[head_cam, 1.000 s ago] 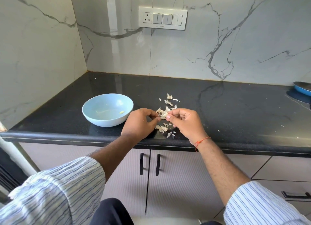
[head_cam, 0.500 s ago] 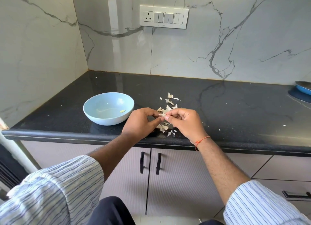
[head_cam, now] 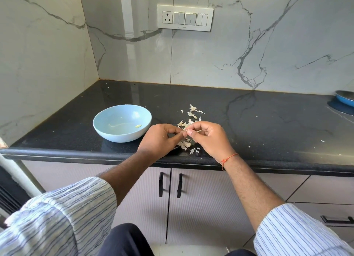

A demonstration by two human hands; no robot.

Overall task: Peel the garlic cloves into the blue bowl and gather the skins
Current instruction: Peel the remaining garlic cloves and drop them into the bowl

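A light blue bowl (head_cam: 107, 121) stands on the black counter, with one small peeled garlic clove (head_cam: 138, 126) lying inside it. To the bowl's right, my left hand (head_cam: 159, 139) and my right hand (head_cam: 209, 138) meet fingertip to fingertip. Between them they pinch a small garlic clove (head_cam: 185, 130), mostly hidden by the fingers. Loose papery garlic skins (head_cam: 192, 113) lie scattered behind and under the hands, with more near the counter's front edge.
The black counter (head_cam: 268, 125) runs to a marble corner on the left and back. A blue pan (head_cam: 345, 98) sits at the far right edge. Small white crumbs dot the right side. Cupboard doors with black handles are below.
The hands have drawn closer together, so less of the clove shows between the fingertips. The bowl and the skins have not moved.
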